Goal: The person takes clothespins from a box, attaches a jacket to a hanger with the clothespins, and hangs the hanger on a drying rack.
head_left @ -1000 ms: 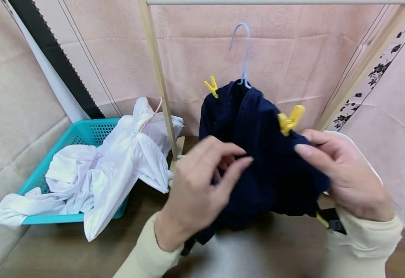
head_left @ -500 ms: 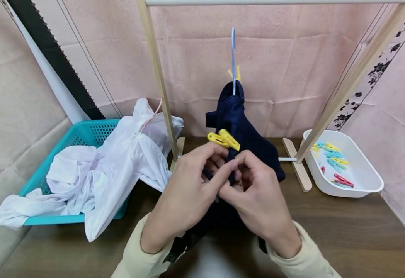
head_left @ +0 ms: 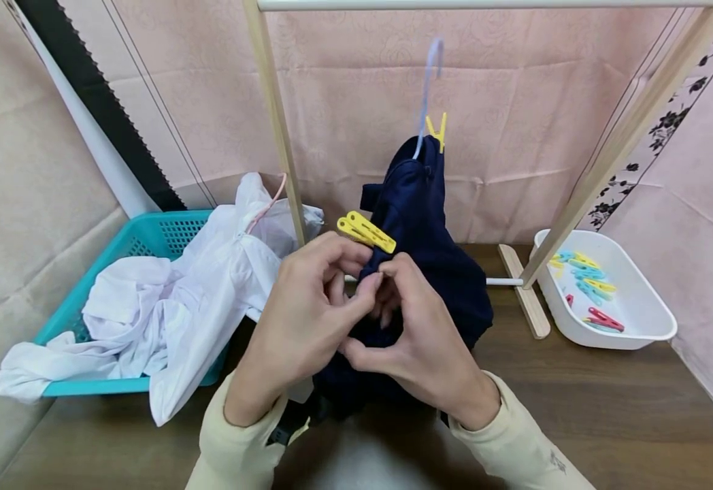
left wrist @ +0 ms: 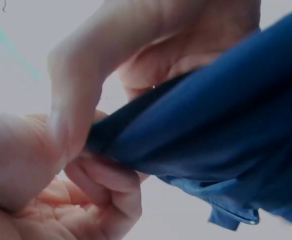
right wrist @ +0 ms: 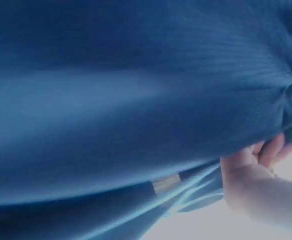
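Note:
A navy jacket (head_left: 414,224) hangs on a pale blue hanger (head_left: 425,102), turned edge-on, its zip showing in the left wrist view. One yellow clothespin (head_left: 367,231) clips its near shoulder, and another yellow clothespin (head_left: 437,131) sits on the far side. Just below the nearer clothespin, my left hand (head_left: 307,306) pinches a fold of the cloth between thumb and fingers. My right hand (head_left: 418,340) holds the same fold from the right, its index fingertip against the left thumb and its other fingers partly hidden by the cloth. Navy fabric (right wrist: 110,110) fills most of the right wrist view.
On the left a teal basket (head_left: 96,388) holds white garments (head_left: 209,292), one on a pink hanger. A wooden rack with a white top bar (head_left: 485,4) frames the work. At right stands a white tub (head_left: 650,327) with several coloured clothespins (head_left: 589,272).
The jacket has turned from facing me to edge-on. My right hand has come in from the far right to meet the left at the nearer clothespin, and both have shifted slightly left.

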`<state>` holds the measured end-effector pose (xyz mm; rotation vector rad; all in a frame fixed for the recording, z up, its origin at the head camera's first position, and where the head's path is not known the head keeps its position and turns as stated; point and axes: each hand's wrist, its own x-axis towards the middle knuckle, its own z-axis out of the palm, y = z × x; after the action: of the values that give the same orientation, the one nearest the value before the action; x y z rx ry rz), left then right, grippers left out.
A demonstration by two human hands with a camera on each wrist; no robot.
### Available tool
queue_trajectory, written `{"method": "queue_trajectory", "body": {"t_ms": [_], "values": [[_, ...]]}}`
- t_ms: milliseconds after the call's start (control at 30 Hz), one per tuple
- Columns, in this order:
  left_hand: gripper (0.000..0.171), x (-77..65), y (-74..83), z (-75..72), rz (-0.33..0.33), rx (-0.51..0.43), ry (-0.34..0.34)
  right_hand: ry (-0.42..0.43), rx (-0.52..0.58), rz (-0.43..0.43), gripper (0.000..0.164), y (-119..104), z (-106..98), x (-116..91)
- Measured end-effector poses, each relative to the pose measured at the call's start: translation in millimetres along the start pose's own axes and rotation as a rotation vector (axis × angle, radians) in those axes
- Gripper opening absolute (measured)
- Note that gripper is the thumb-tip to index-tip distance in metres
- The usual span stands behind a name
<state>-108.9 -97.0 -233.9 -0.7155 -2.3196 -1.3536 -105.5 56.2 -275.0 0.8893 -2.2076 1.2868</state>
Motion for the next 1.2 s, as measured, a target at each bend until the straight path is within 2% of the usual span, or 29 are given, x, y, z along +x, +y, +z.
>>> {"method": "queue_trajectory", "body": {"t_ms": [133, 267, 367, 433, 667, 867, 1000, 1100, 1200], "values": [[0.016, 3.7, -5.5, -4.2, 0.051, -0.001, 0.002, -0.018, 0.053, -0.029, 0.059, 6.3, 2.3, 3.4], [0.012, 5.4, -7.2, -7.6, 0.073, -0.007, 0.016, -0.030, 0.185, -0.014, 0.065, 10.8, -0.1, 6.1], [0.010, 5.0, -8.5, -12.1, 0.076, -0.012, 0.078, -0.016, 0.252, 0.001, 0.065, 14.3, -6.5, 9.2], [0.011, 4.4, -8.9, -15.4, 0.084, 0.007, 0.142, 0.003, 0.254, 0.007, 0.062, 17.1, -12.2, 10.8], [0.014, 4.8, -10.3, -16.5, 0.183, 0.116, 0.353, 0.060, 0.127, 0.038, 0.048, 25.8, -26.4, 12.9], [0.021, 7.0, -7.9, -16.3, 0.253, 0.114, 0.540, 0.104, 0.049, 0.033, 0.045, 34.2, -28.5, 14.2], [0.027, 15.4, -14.9, -18.6, 0.296, 0.119, 0.663, 0.111, -0.021, 0.013, 0.046, 43.3, -26.2, 16.7], [0.028, 25.0, -27.1, -17.5, 0.292, 0.118, 0.715, 0.098, -0.085, 0.022, 0.048, 51.4, -22.1, 18.5], [0.028, 31.8, -39.3, -15.0, 0.263, 0.130, 0.695, 0.062, -0.143, 0.068, 0.051, 59.1, -18.1, 18.4]]}}
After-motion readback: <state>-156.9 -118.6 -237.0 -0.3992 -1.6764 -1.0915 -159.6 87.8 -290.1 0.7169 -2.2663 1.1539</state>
